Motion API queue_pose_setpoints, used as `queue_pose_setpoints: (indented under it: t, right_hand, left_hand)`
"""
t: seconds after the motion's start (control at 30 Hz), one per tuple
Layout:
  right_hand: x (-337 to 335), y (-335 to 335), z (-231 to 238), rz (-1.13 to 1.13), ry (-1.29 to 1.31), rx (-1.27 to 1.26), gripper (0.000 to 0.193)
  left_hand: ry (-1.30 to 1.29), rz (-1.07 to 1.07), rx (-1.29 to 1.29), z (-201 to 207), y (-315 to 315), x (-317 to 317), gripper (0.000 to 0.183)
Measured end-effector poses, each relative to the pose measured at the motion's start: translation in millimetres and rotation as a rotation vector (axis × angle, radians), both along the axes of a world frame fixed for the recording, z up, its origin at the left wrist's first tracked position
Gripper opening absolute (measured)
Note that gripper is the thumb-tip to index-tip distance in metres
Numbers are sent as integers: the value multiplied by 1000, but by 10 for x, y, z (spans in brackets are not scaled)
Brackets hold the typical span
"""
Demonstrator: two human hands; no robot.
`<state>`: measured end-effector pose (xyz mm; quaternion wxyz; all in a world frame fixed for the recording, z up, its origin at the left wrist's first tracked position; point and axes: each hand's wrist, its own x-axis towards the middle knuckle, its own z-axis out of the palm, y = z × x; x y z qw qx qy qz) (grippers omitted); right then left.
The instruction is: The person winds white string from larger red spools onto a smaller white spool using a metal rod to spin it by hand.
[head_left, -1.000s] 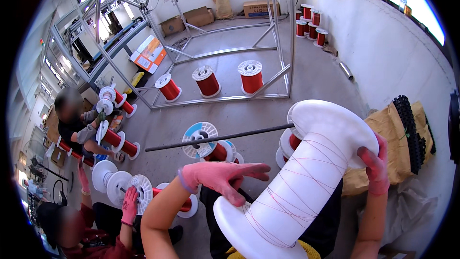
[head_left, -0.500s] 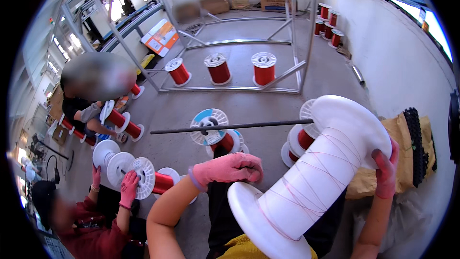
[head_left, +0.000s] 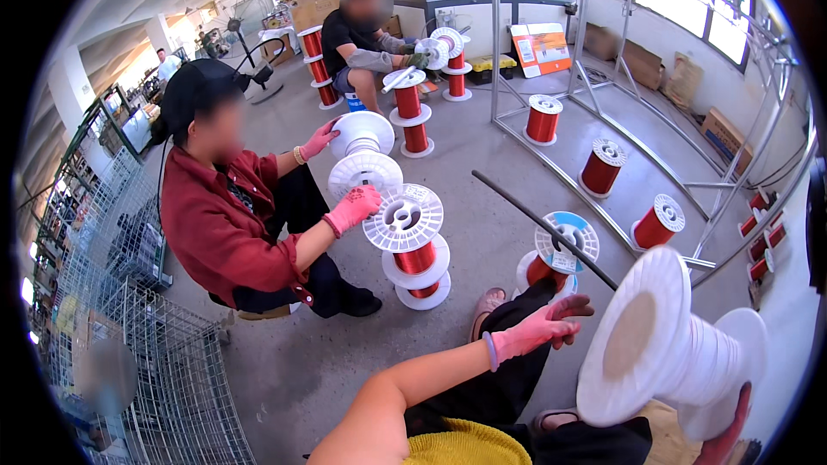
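A big white spool (head_left: 636, 336), its barrel wound with thin wire, is tilted at the lower right. My right hand (head_left: 730, 429), in a pink glove, grips it by the rim of the farther flange; the fingers are partly hidden. Left of the spool, my left hand (head_left: 544, 327) in a pink glove reaches out with fingers apart, holding nothing. A dark rod (head_left: 543, 228) slants down toward the spool's upper edge, and its lower end is hidden there. Below the rod, a spool of red wire with a white and blue flange (head_left: 566, 239) stands near my knee.
On the left, a seated person in a dark red shirt (head_left: 220, 215) handles a white spool (head_left: 365, 174) beside stacked red-wire spools (head_left: 415, 258). Another person (head_left: 362, 52) works behind. A metal frame (head_left: 594, 198) stands at right with several red spools; a wire cage (head_left: 177, 353) at lower left.
The view has swung to the left. My left hand has moved off from beside the white spool and its fingers have spread. The spool has turned in my right hand's grip.
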<state>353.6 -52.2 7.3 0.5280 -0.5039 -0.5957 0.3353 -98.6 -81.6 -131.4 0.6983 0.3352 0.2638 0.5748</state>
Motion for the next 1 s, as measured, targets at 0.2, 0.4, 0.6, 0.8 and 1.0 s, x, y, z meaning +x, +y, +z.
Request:
queue_pose_setpoints:
  t: [0.2, 0.4, 0.6, 0.8, 1.0]
  right_hand:
    - [-980, 19, 232, 79, 325, -35, 43]
    - [-1639, -150, 929, 172, 238, -55, 48]
    - [-1793, -184, 1133, 96, 537, -172, 54]
    - [-1760, -181, 1157, 132, 497, -109, 46]
    - [-1494, -169, 1111, 301, 399, -98, 47]
  left_hand:
    - [-74, -70, 191, 104, -110, 2, 94]
    - [-229, -7, 57, 101, -197, -190, 82]
    - [-79, 7, 294, 351, -215, 139, 83]
    - [-122, 261, 60, 690, -145, 386, 64]
    - [-145, 486, 98, 627, -113, 520, 44]
